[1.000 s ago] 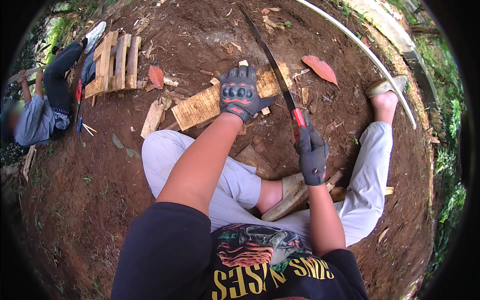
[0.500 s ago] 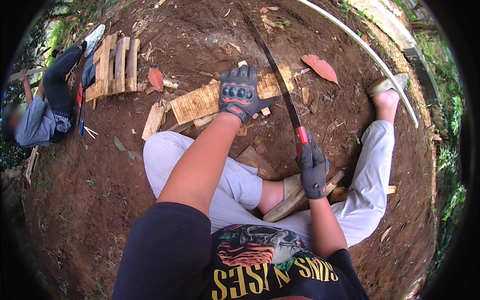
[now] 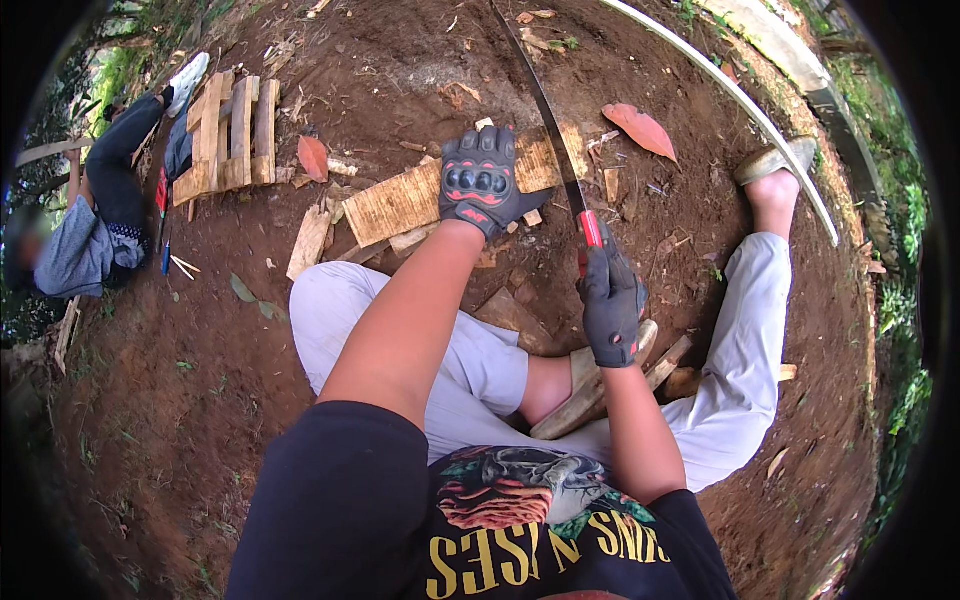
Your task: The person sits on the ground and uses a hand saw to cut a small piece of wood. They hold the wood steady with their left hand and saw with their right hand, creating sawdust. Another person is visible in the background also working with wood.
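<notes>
Your left hand (image 3: 480, 185), in a black glove with hard, glossy knuckle caps and red trim, lies palm down on the rough-sawn plank (image 3: 392, 207); its grip is apart, fingers laid flat toward the far long edge and thumb out toward the right end. Small red lettering marks the glove's cuff.

Your right hand (image 3: 612, 300), in a matching glove, has its grip clamped on the red handle of the saw (image 3: 592, 229). The long dark metal blade, narrowing away from you, crosses the plank near its right end; you cannot tell from here whether its teeth touch the wood.

The plank, ridged and yellow-brown, lies aslant on the bare soil ground (image 3: 200, 400), wood scraps (image 3: 311, 240) by its left end. Past its right end rests a smooth reddish leaf (image 3: 641, 131). A pale curved strip (image 3: 738, 92) arcs along the ground's right side; toward the left side stands a slatted wooden piece (image 3: 240, 135), near another person (image 3: 85, 250). Your dark shirt (image 3: 335, 490) bears large yellow lettering, upside down to you.
</notes>
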`<action>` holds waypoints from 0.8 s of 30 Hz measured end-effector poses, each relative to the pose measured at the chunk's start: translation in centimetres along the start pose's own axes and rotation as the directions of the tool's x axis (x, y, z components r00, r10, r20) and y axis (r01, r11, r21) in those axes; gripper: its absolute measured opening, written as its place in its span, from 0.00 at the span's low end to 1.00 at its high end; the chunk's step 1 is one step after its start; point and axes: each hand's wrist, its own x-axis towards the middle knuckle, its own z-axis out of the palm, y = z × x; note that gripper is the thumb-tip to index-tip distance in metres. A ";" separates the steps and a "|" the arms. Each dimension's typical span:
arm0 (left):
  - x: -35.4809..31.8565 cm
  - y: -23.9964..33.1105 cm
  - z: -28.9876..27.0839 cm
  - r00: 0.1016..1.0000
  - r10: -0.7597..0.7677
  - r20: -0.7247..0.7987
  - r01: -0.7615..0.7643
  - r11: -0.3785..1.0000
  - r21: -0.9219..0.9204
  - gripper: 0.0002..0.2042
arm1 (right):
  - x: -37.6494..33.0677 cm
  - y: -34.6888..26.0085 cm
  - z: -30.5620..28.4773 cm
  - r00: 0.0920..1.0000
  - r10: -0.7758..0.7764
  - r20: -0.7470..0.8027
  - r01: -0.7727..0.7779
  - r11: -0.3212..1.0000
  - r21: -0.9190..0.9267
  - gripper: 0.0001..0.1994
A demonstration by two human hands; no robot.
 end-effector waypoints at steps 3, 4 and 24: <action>-0.1 -0.1 0.8 1.000 0.008 -0.017 -0.007 0.999 0.038 0.55 | -4.4 1.8 -1.5 0.993 -0.116 -0.017 0.114 0.988 -0.105 0.24; -0.1 -0.2 1.1 0.999 0.012 -0.033 -0.011 0.999 0.041 0.54 | -4.3 1.9 -1.5 0.999 -0.046 -0.009 0.045 0.996 -0.073 0.24; 0.1 0.1 -0.1 1.000 -0.001 0.020 0.001 1.000 0.015 0.56 | -4.1 -5.5 -4.9 0.958 0.287 0.023 -0.285 0.956 -0.065 0.23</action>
